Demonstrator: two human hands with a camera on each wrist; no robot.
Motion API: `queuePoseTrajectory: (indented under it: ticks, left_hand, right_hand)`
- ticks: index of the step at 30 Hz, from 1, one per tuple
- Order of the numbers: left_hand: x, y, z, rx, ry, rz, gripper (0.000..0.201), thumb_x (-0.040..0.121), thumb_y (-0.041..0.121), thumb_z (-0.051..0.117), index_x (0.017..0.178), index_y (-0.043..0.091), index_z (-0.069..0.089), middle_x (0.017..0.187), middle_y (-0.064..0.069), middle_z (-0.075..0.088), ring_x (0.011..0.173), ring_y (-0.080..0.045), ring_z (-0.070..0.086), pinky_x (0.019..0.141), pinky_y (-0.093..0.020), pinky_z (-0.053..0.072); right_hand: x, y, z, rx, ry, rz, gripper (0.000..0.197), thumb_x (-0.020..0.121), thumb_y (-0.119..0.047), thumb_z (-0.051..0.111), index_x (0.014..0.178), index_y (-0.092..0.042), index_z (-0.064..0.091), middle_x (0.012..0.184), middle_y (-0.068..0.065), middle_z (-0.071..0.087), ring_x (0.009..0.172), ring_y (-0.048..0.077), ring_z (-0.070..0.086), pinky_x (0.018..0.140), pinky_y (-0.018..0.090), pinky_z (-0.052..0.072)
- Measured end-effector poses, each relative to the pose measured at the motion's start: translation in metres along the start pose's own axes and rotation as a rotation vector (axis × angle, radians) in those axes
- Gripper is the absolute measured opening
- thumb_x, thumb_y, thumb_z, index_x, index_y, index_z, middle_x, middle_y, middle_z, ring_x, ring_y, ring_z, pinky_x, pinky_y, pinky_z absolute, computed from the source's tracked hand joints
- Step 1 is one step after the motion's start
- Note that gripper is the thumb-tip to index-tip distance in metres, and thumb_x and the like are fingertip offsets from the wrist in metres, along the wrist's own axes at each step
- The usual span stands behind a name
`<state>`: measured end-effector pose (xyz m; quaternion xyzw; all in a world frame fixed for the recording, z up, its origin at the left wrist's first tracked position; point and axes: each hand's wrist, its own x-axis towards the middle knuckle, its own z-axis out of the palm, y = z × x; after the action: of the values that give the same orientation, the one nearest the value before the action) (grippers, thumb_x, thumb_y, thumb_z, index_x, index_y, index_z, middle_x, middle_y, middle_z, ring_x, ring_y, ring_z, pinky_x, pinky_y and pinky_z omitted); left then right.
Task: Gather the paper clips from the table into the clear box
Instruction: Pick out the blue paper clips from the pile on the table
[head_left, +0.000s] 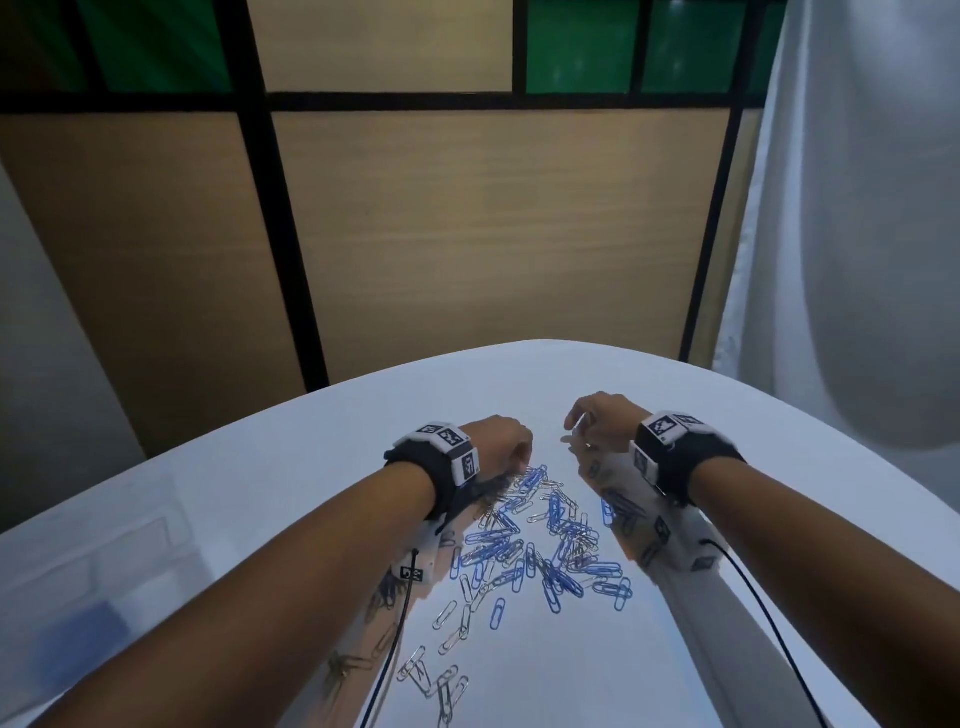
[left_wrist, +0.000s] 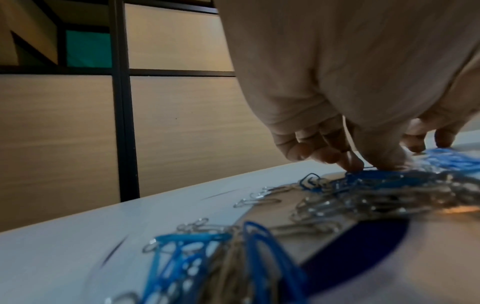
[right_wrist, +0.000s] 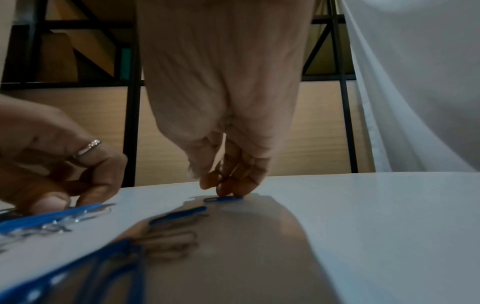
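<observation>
Both hands reach down at the far edge of the paper clips (head_left: 540, 540). Left hand (head_left: 498, 441) has its fingers curled with the tips pressing among clips; whether it holds any, I cannot tell. Right hand (right_wrist: 228, 164) pinches closed with its tips on one blue clip (right_wrist: 224, 199), just beyond the heap. Clips lie in one loose pile of several dozen, blue and silver mixed, too many to count. One clear box (head_left: 88, 566) sits well left of the pile. White glossy table (head_left: 779, 493); behind it a wood-panelled wall (head_left: 467, 234) with black framing, a white curtain (head_left: 857, 208) on its right.
</observation>
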<state>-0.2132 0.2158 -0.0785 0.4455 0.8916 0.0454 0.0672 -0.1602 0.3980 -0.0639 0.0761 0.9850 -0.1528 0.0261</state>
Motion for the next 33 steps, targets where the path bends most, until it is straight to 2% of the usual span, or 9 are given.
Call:
queuePoseTrajectory:
  ticks: [5,9,12,15,20,24,27,30,33]
  left_hand:
    - [-0.002,-0.001,-0.002,0.015,0.046,-0.017,0.011,0.091,0.002,0.054,0.097,0.007,0.063,0.104,-0.009,0.068,0.092,-0.023,0.059,0.076,-0.031,0.043]
    - [-0.010,-0.010,-0.010,-0.033,0.133,-0.033,0.003,0.090,0.006,0.061,0.091,0.009,0.061,0.103,-0.007,0.066,0.085,-0.017,0.053,0.070,-0.026,0.039]
    - [-0.018,-0.018,-0.019,-0.036,0.161,-0.045,0.003,0.090,0.007,0.062,0.088,0.010,0.061,0.103,-0.009,0.067,0.091,-0.022,0.058,0.074,-0.029,0.044]
    - [-0.027,-0.026,-0.024,-0.040,0.170,-0.079,0.015,0.089,0.000,0.055,0.086,0.014,0.053,0.103,-0.010,0.065,0.084,-0.019,0.053,0.071,-0.028,0.040]
    - [-0.039,-0.029,-0.026,-0.049,0.089,-0.127,0.035,0.093,0.004,0.046,0.125,0.016,0.052,0.108,-0.012,0.065,0.098,-0.027,0.058,0.077,-0.025,0.037]
    - [-0.035,-0.030,-0.023,0.012,0.049,-0.178,0.026,0.092,0.003,0.051,0.116,0.005,0.062,0.123,-0.013,0.060,0.114,-0.027,0.054,0.085,-0.026,0.038]
    - [-0.031,-0.028,-0.019,0.003,0.039,-0.156,0.021,0.093,0.007,0.053,0.110,0.001,0.063,0.120,-0.013,0.063,0.110,-0.028,0.056,0.076,-0.018,0.031]
    - [-0.028,-0.023,-0.011,0.030,0.031,-0.163,0.029,0.099,0.022,0.045,0.105,-0.001,0.061,0.112,-0.016,0.066,0.097,-0.029,0.059,0.075,-0.025,0.036]
    - [-0.027,-0.021,-0.003,0.075,0.037,-0.196,0.028,0.098,0.031,0.050,0.106,0.006,0.059,0.108,-0.013,0.066,0.099,-0.030,0.060,0.075,-0.032,0.041]
  right_hand:
    - [-0.005,0.013,-0.006,-0.044,0.054,-0.002,0.024,0.086,-0.021,0.066,0.108,-0.013,0.071,0.112,0.003,0.069,0.106,0.020,0.063,0.077,0.018,0.039]
    - [-0.011,0.021,-0.002,-0.066,0.039,-0.006,0.019,0.082,-0.011,0.067,0.097,-0.017,0.076,0.102,0.004,0.073,0.092,0.016,0.065,0.059,0.007,0.038]
    - [-0.012,0.019,-0.003,-0.112,0.025,-0.012,0.017,0.082,-0.013,0.068,0.095,-0.019,0.076,0.096,0.003,0.073,0.085,0.014,0.062,0.062,0.014,0.043]
    - [-0.010,0.020,-0.001,-0.091,0.038,0.002,0.018,0.085,-0.018,0.065,0.102,-0.017,0.070,0.092,0.001,0.073,0.091,0.016,0.064,0.073,0.018,0.045]
    - [-0.011,0.016,0.004,-0.065,0.004,-0.009,0.016,0.091,-0.018,0.056,0.106,-0.014,0.059,0.073,-0.005,0.057,0.083,0.017,0.053,0.077,0.024,0.042]
    - [-0.015,-0.003,0.006,-0.014,0.011,-0.161,0.029,0.089,0.006,0.043,0.111,-0.010,0.055,0.093,0.004,0.052,0.088,0.025,0.058,0.080,0.032,0.045]
    - [-0.018,-0.019,0.008,0.072,-0.041,-0.242,0.039,0.088,0.010,0.039,0.116,-0.010,0.057,0.099,0.003,0.051,0.087,0.018,0.052,0.072,0.024,0.043]
    - [-0.023,-0.029,0.011,0.103,-0.146,-0.297,0.031,0.093,-0.003,0.041,0.114,-0.014,0.061,0.100,0.003,0.056,0.090,0.018,0.051,0.077,0.030,0.041]
    - [-0.029,-0.034,0.014,-0.024,-0.178,-0.344,0.023,0.094,-0.027,0.054,0.115,-0.020,0.061,0.112,0.004,0.057,0.087,0.015,0.051,0.077,0.025,0.037]
